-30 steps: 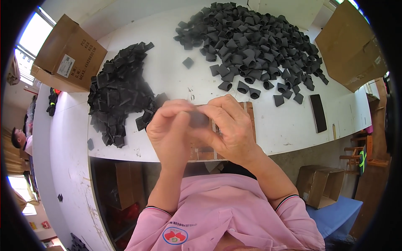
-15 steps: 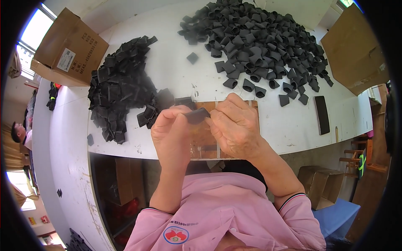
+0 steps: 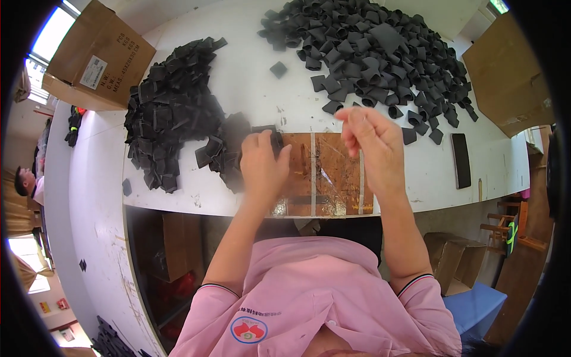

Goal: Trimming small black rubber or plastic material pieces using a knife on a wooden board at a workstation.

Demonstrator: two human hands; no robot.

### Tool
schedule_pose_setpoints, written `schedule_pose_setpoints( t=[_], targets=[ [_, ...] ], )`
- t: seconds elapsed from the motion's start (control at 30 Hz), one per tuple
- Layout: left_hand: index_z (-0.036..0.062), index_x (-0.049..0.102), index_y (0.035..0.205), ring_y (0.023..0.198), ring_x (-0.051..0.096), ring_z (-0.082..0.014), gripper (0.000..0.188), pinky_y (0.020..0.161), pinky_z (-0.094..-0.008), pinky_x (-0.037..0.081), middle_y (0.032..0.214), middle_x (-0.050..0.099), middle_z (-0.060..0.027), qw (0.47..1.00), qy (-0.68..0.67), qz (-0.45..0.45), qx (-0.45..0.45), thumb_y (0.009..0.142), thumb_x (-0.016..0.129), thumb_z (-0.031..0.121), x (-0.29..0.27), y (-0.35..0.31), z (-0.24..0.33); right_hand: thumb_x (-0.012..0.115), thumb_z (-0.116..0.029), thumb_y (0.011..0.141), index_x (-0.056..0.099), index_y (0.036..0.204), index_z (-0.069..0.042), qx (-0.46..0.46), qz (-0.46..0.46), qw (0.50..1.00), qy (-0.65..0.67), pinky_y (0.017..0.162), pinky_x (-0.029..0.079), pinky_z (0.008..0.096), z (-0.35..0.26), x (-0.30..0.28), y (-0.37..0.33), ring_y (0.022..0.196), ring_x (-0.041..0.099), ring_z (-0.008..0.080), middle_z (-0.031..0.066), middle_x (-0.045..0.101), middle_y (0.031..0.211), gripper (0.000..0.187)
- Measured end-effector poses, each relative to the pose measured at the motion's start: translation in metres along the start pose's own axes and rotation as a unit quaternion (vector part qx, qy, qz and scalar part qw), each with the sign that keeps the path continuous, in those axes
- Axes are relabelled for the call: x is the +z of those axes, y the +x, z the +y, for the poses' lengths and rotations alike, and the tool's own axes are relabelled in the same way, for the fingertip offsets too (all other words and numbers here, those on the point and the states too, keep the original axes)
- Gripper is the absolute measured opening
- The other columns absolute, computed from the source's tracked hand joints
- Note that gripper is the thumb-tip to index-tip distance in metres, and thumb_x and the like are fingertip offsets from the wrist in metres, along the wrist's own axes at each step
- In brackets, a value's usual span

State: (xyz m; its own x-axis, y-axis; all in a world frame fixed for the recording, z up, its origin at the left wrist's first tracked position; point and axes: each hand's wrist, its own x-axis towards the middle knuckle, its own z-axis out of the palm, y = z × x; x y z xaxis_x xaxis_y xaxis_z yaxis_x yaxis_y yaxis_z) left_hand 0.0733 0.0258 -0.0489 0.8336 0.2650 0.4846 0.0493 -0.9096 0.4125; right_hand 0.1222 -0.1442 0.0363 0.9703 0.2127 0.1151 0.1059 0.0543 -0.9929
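My left hand (image 3: 262,165) rests at the right end of the left heap of flat black fabric pieces (image 3: 169,113). Its thumb stands apart from the fingers, and a dark piece (image 3: 276,138) lies just beyond the fingertips. Over the right part of the brown board (image 3: 300,172) hovers my right hand (image 3: 377,146), with loosely bent fingers and nothing in them. Farther off spreads a large heap of black tube-shaped sleeves (image 3: 363,71). One dark sleeve (image 3: 386,37) above that heap looks larger than the others, apparently in the air.
Cardboard boxes stand at the table's far left (image 3: 98,59) and far right (image 3: 511,71). A phone (image 3: 461,160) lies at the right. A single dark piece (image 3: 278,69) sits between the heaps. Another person (image 3: 27,181) is at the far left.
Both hands held a dark sleeve between them over the board; they have since parted. The left moved to the left heap, the right moved right and away, having let go of the sleeve.
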Motion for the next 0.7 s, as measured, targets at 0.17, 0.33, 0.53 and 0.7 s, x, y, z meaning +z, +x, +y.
schedule_pose_setpoints(
  t=[0.17,0.33,0.53,0.7],
  targets=[
    [0.0002,0.054,0.080,0.077,0.050,-0.0297,0.016,0.064,-0.0381,0.043,0.081,0.053,-0.0124,0.992,0.079,-0.094,0.029,0.069,0.062,0.008,0.031,-0.020,-0.022,0.051,-0.019,0.086,0.060,0.081,0.001,0.135,-0.098,0.986,0.031,0.048,0.035,0.0187,0.025,0.006,-0.041,0.052,0.043,0.0044,-0.0002,0.052,0.061,0.023],
    [-0.0004,0.053,0.073,0.074,0.051,-0.0265,0.008,0.061,-0.0339,0.043,0.080,0.055,-0.0117,0.992,-0.065,-0.010,0.110,0.070,0.059,0.004,-0.002,-0.032,-0.007,0.054,-0.019,0.082,0.060,0.078,0.001,0.105,-0.124,0.982,-0.094,0.051,0.040,0.0276,0.046,0.015,-0.067,0.056,0.052,0.0137,0.0086,0.056,0.062,0.021],
    [0.0014,0.054,0.082,0.063,0.049,-0.0043,0.006,0.061,-0.0167,0.039,0.071,0.056,0.0008,0.695,-0.600,-0.242,-0.313,0.082,0.056,0.007,-0.065,-0.024,0.007,0.059,-0.029,0.080,0.058,0.080,0.003,0.019,-0.073,0.991,-0.108,0.051,0.042,0.0296,0.052,0.028,-0.072,0.057,0.055,0.0167,0.0084,0.058,0.067,0.032],
    [0.0025,0.055,0.088,0.063,0.051,-0.0060,0.011,0.057,-0.0188,0.040,0.072,0.056,0.0005,0.632,-0.638,-0.203,-0.391,0.079,0.056,0.007,-0.066,-0.028,0.030,0.060,-0.021,0.081,0.059,0.083,-0.003,0.325,-0.155,0.911,0.203,0.050,0.040,0.0190,0.046,0.019,-0.066,0.059,0.051,0.0061,0.0006,0.057,0.072,0.017]
  ],
)
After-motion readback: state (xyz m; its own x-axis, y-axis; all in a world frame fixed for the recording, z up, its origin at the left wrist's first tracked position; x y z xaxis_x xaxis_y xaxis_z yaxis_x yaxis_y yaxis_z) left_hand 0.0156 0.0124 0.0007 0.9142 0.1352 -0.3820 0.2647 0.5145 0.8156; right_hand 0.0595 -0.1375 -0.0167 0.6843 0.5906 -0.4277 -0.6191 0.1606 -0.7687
